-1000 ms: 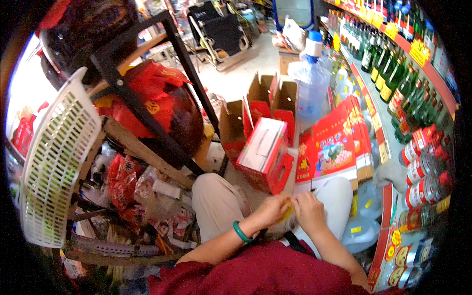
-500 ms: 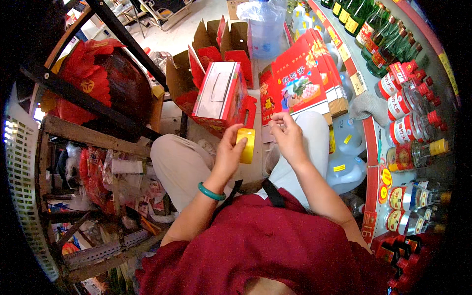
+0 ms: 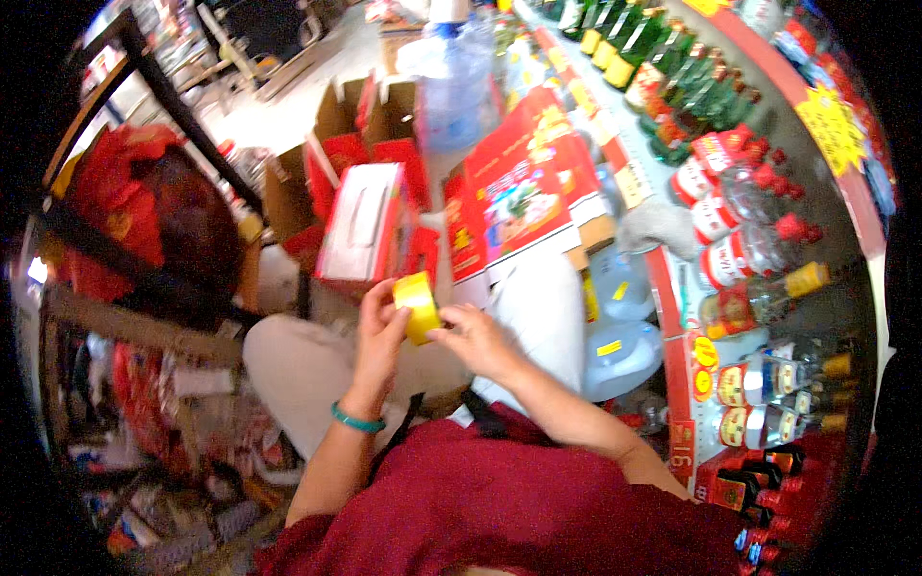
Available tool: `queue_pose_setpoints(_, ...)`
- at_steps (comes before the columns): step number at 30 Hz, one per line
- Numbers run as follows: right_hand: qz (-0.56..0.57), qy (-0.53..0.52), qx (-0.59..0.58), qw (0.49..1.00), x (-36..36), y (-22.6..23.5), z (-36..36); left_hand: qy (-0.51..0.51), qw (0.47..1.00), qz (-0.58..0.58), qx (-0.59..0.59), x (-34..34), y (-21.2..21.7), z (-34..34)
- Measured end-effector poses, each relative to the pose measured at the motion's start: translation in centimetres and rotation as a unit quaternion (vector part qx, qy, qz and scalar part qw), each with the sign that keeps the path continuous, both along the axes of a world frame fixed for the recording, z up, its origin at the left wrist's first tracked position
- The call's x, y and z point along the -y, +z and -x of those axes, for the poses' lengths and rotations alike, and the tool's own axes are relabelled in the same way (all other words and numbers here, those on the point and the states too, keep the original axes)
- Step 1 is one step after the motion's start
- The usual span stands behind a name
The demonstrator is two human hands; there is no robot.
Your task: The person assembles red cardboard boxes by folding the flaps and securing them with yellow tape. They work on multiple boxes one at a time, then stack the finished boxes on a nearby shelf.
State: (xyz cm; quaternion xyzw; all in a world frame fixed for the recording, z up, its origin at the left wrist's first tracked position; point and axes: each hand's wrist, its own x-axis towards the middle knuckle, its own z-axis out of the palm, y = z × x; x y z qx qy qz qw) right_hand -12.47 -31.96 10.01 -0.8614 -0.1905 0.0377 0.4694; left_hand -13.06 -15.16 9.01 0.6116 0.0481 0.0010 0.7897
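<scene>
A yellow roll of tape [image 3: 416,305] is gripped in my left hand [image 3: 380,331], thumb on its face and fingers behind it. My right hand [image 3: 477,342] meets the roll's lower right edge, its thumb and fingertips pinched together there. Just beyond my hands stands a red-and-white carton [image 3: 363,223] with a handle slot in its closed top. A stack of flat red printed cartons [image 3: 514,192] leans beside it, past my right knee. Motion blurs parts of the picture.
Open red cartons [image 3: 370,144] stand behind the closed one, near a large clear water bottle [image 3: 451,96]. On the right, a shelf holds green bottles [image 3: 639,58] and clear bottles [image 3: 725,259]; a grey glove [image 3: 658,228] lies on its edge. A wooden rack [image 3: 144,322] stands left.
My right hand has come across to the tape roll and now touches its edge. The roll has tilted in my left hand. The whole view has shifted, moving the scene leftward.
</scene>
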Motion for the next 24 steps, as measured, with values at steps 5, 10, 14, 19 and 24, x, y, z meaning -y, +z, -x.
queue_pose_setpoints(5,-0.011,-0.156,0.107,0.982,5.0,2.1,-7.5,0.016,0.999,-0.046,-0.024,-1.9,0.6,-0.8)
queue_pose_setpoints(10,0.059,-0.259,0.206,0.942,14.0,10.2,-16.6,0.044,0.992,-0.081,-0.086,-5.3,-0.2,-1.6)
queue_pose_setpoints(14,0.218,-0.345,0.256,0.876,23.8,9.1,-23.3,0.068,0.986,-0.108,-0.109,-6.8,-0.2,-1.9)
queue_pose_setpoints(19,0.355,-0.345,0.165,0.853,29.7,7.2,-26.0,0.087,0.943,-0.321,-0.005,-9.5,-3.4,-4.0)
queue_pose_setpoints(24,0.436,-0.336,0.141,0.823,26.3,7.6,-25.6,0.018,0.767,-0.637,0.069,-8.8,-5.8,-5.8)
